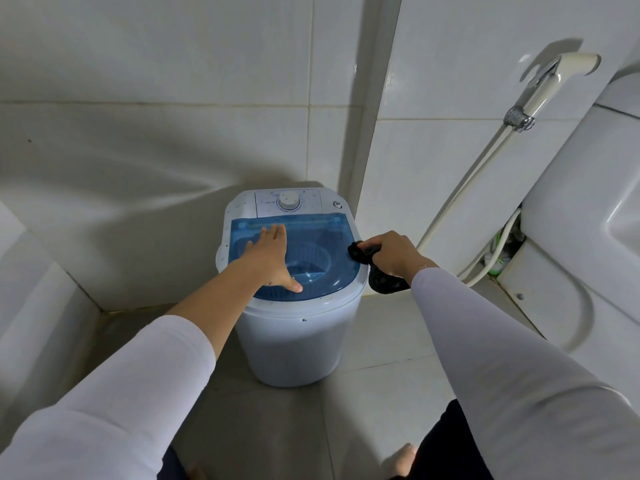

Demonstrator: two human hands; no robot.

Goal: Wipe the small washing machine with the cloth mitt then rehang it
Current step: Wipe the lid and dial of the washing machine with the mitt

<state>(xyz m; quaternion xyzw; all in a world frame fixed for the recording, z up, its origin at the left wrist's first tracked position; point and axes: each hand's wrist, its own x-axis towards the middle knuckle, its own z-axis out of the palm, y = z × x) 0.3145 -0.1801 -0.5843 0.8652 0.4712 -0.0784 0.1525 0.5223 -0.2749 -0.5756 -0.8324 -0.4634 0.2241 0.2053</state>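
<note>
Dark, crumpled cloth mitt (pixel 377 268) bunched in right hand (pixel 393 252), fingers clenched around it, pressed against right edge of translucent blue plastic lid (pixel 332 237). Loose tail hanging below the fist, off the machine's right side. Soft and limp by the look; likely light, easily squeezed, best gripped as a wad or worn over the hand for flat contact. Left hand (pixel 273 256) flat on lid, fingers released and spread, grasping nothing, seemingly steadying. Small white round-bodied plastic washing machine (pixel 294 344) on grey tiled floor (pixel 377 379), tucked into wall corner. White timer dial (pixel 289 201) at rear edge of top panel. Probably light and prone to sliding; lid smooth, perhaps slippery. Hanging spot not visible.
</note>
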